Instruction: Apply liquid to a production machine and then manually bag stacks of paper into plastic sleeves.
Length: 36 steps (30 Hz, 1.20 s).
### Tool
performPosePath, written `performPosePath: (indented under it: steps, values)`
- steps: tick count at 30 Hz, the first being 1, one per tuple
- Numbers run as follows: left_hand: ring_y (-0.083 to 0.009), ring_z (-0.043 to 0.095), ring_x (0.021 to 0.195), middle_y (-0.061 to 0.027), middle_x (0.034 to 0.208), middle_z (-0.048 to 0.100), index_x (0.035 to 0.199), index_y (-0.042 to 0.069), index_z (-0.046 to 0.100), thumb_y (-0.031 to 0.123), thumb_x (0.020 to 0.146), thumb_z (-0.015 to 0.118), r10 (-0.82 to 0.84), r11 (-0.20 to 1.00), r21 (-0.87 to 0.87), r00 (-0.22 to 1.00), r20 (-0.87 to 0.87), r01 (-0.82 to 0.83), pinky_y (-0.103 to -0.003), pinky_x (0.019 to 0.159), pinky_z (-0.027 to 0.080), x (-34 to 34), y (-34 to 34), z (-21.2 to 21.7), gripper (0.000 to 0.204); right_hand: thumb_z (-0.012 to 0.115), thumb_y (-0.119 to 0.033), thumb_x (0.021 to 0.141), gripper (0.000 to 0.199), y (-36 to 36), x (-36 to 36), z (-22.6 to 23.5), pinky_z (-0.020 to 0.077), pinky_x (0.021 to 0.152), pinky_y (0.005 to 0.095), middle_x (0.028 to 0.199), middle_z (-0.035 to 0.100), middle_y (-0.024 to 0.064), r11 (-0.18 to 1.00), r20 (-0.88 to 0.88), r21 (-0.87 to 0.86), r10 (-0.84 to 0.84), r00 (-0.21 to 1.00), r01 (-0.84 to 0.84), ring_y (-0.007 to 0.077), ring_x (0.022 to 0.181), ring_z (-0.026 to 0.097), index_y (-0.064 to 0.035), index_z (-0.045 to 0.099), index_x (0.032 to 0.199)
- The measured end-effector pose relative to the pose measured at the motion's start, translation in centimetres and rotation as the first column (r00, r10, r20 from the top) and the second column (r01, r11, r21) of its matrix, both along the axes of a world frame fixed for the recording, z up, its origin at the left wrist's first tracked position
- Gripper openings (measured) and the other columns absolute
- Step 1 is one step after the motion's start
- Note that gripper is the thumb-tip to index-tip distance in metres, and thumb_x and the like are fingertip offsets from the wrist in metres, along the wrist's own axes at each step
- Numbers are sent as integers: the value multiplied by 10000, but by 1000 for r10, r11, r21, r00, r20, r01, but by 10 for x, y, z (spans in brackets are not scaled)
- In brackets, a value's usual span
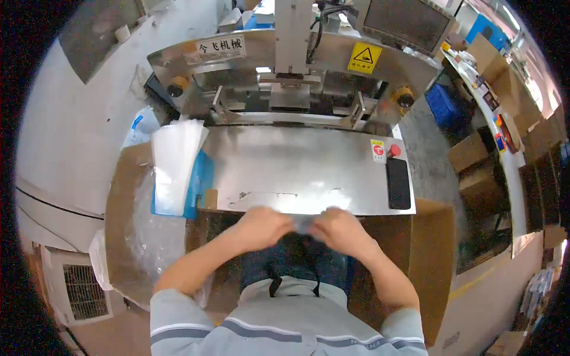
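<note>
A small grey piece (303,223) was held between the two hands, just off the near edge of the metal tabletop (297,160) and in front of the person's body. The left hand (265,227) had its fingers curled closed on one end, and the right hand (343,231) had its fingers closed on the other; blur hid the exact grip. Beyond the hands, a stack of clear plastic sleeves (175,166) leaned over a blue box (205,178) at the tabletop's left, while a black phone (398,184) and a red button (394,151) took up its right side. Open cardboard boxes stood left (122,178) and right (433,255), the left one holding loose clear plastic (154,231). A metal machine (291,98) closed off the far side. The visible part of the grey piece ran left to right, its long axis roughly along the tabletop's near edge; which end was its front could not be told.
</note>
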<state>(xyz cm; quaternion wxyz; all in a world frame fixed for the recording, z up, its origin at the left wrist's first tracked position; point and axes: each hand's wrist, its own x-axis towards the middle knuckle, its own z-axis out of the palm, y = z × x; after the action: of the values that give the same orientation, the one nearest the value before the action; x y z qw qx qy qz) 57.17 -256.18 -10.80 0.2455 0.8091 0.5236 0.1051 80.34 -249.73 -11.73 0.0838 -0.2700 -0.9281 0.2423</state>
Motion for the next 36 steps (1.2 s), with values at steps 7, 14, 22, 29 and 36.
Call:
performPosePath:
  steps: [7,14,22,29,36]
  values:
    - [-374,652,842,-157,911,668,1026,126,634,284,948,507,-148,915,-368,986,78,166,-453,736,526,-19,-22,64,217,654,-184,859,151,13,24,36,496,771,387,852,650,126,844,-268,-434,213,940,-315,300,859,615,-35,677,861]
    - [-387,606,836,-205,888,629,922,17,607,311,956,500,60,998,-32,998,-37,-61,-456,741,480,-83,137,10,314,683,-235,832,222,153,-37,-2,518,740,363,825,697,128,951,-199,-245,-240,950,189,250,763,662,-22,711,888]
    - [-107,522,681,-7,729,598,786,51,663,528,821,673,459,839,-435,854,245,-326,-293,560,417,-137,278,-16,478,634,-232,853,264,276,-93,-45,517,747,429,839,670,235,957,-226,-173,-268,936,232,381,814,669,25,680,895]
    - [-149,570,725,-24,795,648,899,92,677,407,713,814,389,921,-31,914,119,-388,-335,669,482,-147,324,-38,390,559,-178,856,215,309,-124,-28,519,766,452,908,650,262,923,-49,130,-358,932,361,403,873,644,-7,677,912]
    - [-360,601,1007,-203,1013,644,1038,-12,624,192,797,675,633,654,530,774,8,-540,-456,841,476,-52,221,-36,320,549,-251,905,526,238,-139,-40,356,1071,484,1393,465,228,852,-29,462,-261,965,244,380,1313,421,4,449,1355]
